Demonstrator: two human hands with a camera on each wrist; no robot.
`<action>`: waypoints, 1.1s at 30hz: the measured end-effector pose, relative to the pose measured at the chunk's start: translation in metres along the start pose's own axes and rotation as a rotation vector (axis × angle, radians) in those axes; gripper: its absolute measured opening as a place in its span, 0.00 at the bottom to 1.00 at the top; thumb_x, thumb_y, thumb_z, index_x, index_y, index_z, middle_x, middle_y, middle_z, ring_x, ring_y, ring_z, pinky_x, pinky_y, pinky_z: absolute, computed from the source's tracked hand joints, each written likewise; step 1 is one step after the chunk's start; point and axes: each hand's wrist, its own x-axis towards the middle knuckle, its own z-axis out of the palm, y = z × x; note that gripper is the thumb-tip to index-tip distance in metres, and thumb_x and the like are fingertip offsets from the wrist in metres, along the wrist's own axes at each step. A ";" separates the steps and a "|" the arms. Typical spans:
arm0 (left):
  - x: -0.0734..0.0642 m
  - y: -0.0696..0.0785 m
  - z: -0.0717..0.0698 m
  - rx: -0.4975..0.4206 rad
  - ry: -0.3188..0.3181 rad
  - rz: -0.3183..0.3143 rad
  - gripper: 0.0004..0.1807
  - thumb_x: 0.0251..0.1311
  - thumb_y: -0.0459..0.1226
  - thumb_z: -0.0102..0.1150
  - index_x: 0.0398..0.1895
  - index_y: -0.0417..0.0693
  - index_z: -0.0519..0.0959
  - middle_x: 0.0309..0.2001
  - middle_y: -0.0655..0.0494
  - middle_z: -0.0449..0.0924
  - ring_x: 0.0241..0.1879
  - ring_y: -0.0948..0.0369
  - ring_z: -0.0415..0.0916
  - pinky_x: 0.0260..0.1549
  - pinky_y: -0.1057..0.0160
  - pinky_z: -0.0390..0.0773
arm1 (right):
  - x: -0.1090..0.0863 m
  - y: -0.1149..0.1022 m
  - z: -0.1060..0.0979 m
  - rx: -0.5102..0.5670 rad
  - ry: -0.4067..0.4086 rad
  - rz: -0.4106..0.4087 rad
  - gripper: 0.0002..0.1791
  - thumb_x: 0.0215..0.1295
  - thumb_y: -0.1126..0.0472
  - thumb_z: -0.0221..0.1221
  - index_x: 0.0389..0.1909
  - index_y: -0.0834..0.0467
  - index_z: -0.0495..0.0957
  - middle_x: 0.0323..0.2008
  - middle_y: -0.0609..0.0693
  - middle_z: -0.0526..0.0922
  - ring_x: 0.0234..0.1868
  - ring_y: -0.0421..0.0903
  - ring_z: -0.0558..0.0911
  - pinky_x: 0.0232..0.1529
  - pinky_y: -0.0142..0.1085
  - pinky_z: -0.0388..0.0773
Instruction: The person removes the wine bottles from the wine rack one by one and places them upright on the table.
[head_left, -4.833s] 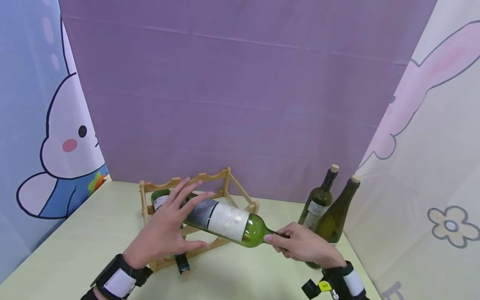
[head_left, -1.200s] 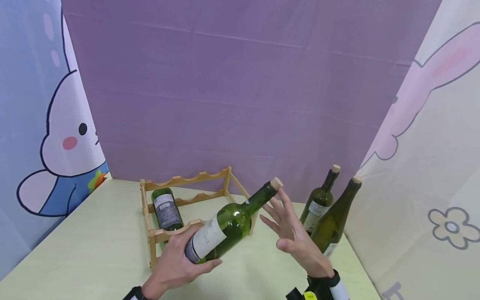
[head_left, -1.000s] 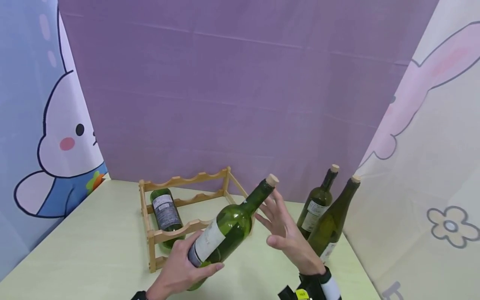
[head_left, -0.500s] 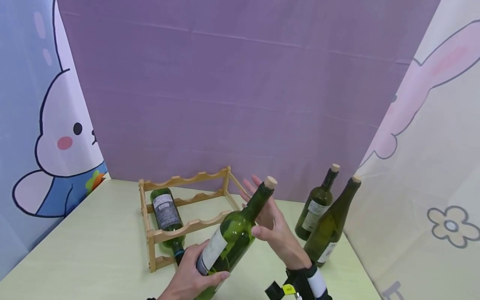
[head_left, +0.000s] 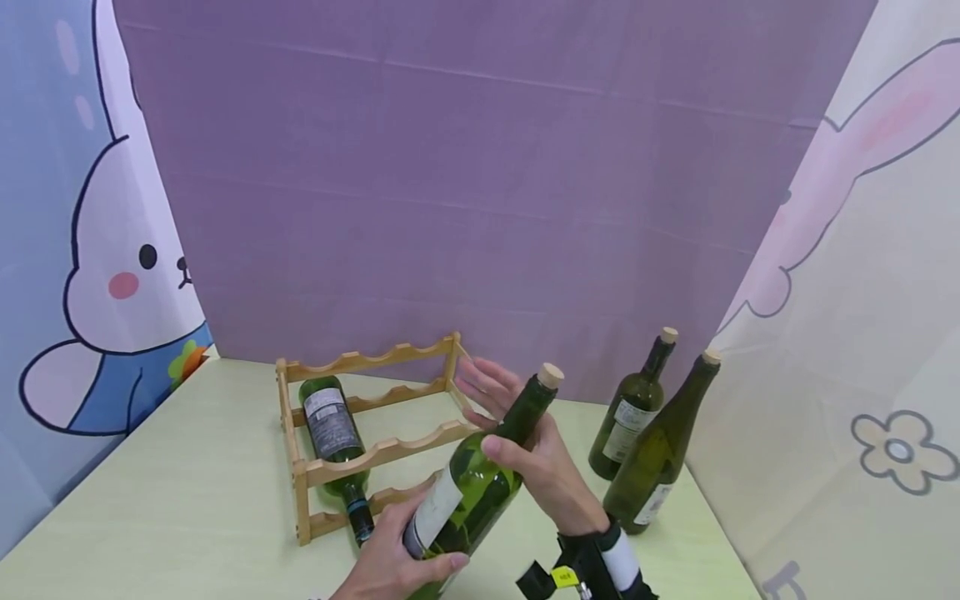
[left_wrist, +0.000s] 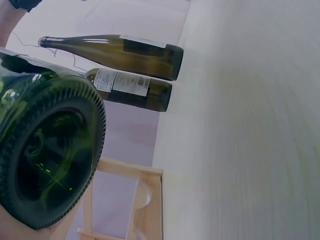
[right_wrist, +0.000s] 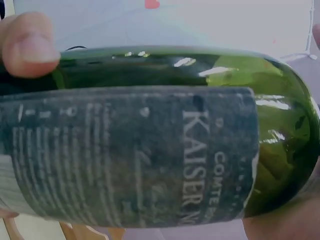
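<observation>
A green wine bottle [head_left: 480, 471] with a cork [head_left: 551, 376] is tilted, neck up and to the right. My left hand [head_left: 401, 554] grips its lower body, thumb in front; its ridged base [left_wrist: 55, 155] fills the left of the left wrist view. My right hand [head_left: 555, 479] is beside the neck, fingers extended behind it and thumb in front. Contact with the glass is unclear. A dark label [right_wrist: 150, 155] faces the right wrist camera. The wooden wine rack [head_left: 386, 452] stands behind, another bottle [head_left: 332, 425] lying in its leftmost slot, neck toward me.
Two corked wine bottles, a shorter one [head_left: 632, 412] and a taller one [head_left: 663, 450], stand upright on the pale table [head_left: 187, 492] at the right. A purple backdrop [head_left: 450, 208] rises behind the table, with cartoon-printed cloths on both sides.
My right hand let go of the neck; my left hand took the bottle's lower body and turned it cork upward. Lately both hands shifted closer together, right fingers passing behind the neck.
</observation>
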 end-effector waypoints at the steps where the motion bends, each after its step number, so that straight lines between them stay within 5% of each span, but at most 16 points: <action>1: 0.000 0.000 0.000 -0.003 0.003 -0.012 0.29 0.61 0.39 0.64 0.67 0.60 0.71 0.48 0.54 0.81 0.41 0.56 0.81 0.40 0.58 0.80 | 0.000 0.000 0.001 0.000 0.005 0.002 0.42 0.66 0.53 0.62 0.75 0.62 0.55 0.74 0.60 0.59 0.72 0.60 0.60 0.65 0.55 0.60; 9: -0.001 -0.001 0.003 -0.015 0.002 -0.036 0.24 0.59 0.38 0.66 0.60 0.54 0.75 0.45 0.52 0.82 0.39 0.56 0.81 0.38 0.58 0.80 | 0.000 0.003 0.008 0.034 0.038 0.010 0.20 0.69 0.65 0.56 0.60 0.67 0.73 0.58 0.66 0.77 0.60 0.63 0.74 0.60 0.57 0.67; 13: -0.001 -0.001 0.002 0.030 0.004 -0.036 0.27 0.58 0.40 0.67 0.62 0.56 0.74 0.46 0.55 0.82 0.40 0.57 0.80 0.39 0.59 0.79 | -0.004 0.003 0.011 -0.018 0.136 0.087 0.04 0.69 0.66 0.57 0.38 0.59 0.81 0.38 0.55 0.87 0.45 0.57 0.84 0.53 0.50 0.74; 18: 0.000 -0.002 0.002 0.097 0.023 -0.036 0.31 0.55 0.42 0.70 0.65 0.57 0.73 0.47 0.59 0.82 0.41 0.59 0.79 0.40 0.60 0.78 | -0.004 0.004 0.014 -0.046 0.214 0.118 0.19 0.72 0.62 0.55 0.19 0.60 0.67 0.19 0.47 0.82 0.31 0.50 0.84 0.45 0.47 0.75; 33: 0.004 -0.004 0.004 0.075 -0.016 -0.047 0.32 0.56 0.43 0.70 0.65 0.59 0.72 0.48 0.59 0.81 0.43 0.58 0.78 0.42 0.60 0.76 | 0.000 0.003 0.016 -0.090 0.271 0.035 0.23 0.72 0.67 0.52 0.15 0.67 0.60 0.12 0.48 0.75 0.22 0.51 0.81 0.36 0.47 0.78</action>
